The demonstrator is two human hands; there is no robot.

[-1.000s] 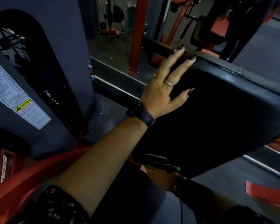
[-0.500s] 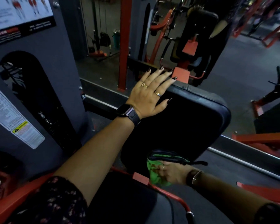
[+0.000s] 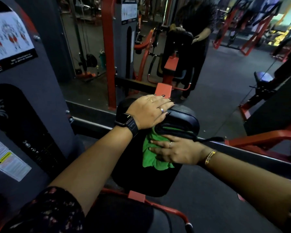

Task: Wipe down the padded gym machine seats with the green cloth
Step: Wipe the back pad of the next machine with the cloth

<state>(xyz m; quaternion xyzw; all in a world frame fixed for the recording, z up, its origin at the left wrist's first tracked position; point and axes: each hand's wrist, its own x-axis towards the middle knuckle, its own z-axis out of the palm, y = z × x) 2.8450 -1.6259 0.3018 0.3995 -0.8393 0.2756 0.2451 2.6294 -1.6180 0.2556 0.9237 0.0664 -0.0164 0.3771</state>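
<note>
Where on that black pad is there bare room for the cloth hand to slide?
Bare black pad lies below the green cloth, down to the red bracket, and at the upper right corner beyond the left hand. The middle is crowded: the right hand presses the cloth there, just under the left hand.

Reaches forward with the left hand (image 3: 149, 113), palm down, fingers straight and close together. Presses flat with the right hand (image 3: 176, 153), fingers spread, pointing left.
</note>
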